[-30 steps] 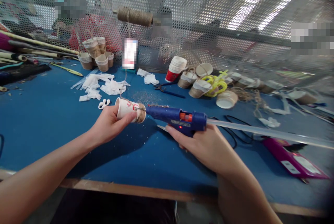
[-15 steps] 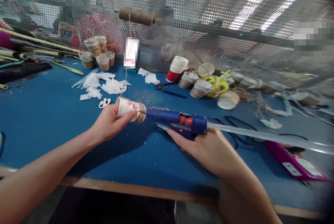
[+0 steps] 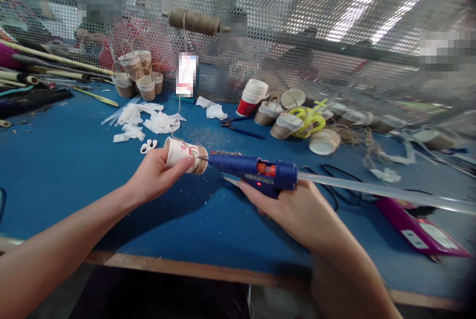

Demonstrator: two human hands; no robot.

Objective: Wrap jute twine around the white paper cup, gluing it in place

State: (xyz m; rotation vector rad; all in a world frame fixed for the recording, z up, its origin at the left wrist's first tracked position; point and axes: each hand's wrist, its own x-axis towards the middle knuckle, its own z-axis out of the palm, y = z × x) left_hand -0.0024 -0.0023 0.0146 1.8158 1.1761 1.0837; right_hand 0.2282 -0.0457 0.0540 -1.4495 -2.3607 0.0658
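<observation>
My left hand (image 3: 158, 172) is closed around a white paper cup (image 3: 177, 153) with red print, tilted on its side with its base to the right. Brown twine (image 3: 202, 160) is wound about the base end, and a strand runs up from the cup to a twine spool (image 3: 194, 21). A blue hot glue gun (image 3: 245, 167) is in my right hand (image 3: 290, 207), its red light lit. The nozzle touches or nearly touches the cup by the twine. From the gun's back sticks a long clear glue stick (image 3: 372, 191). A pointed blade-like piece shows under the gun; its rest is hidden.
White scissors handles (image 3: 148, 147), crumpled white strips (image 3: 161, 121) and blue-handled pliers (image 3: 243, 130) lie on the blue table (image 3: 178, 239). Twine-wrapped cups (image 3: 146, 87) stand at the back left. A red-and-white cup stack (image 3: 253, 96) is behind. A purple power strip (image 3: 420, 229) lies right.
The gun's rear has shifted very slightly right and its glue stick sits a little lower. The left hand and cup have barely moved.
</observation>
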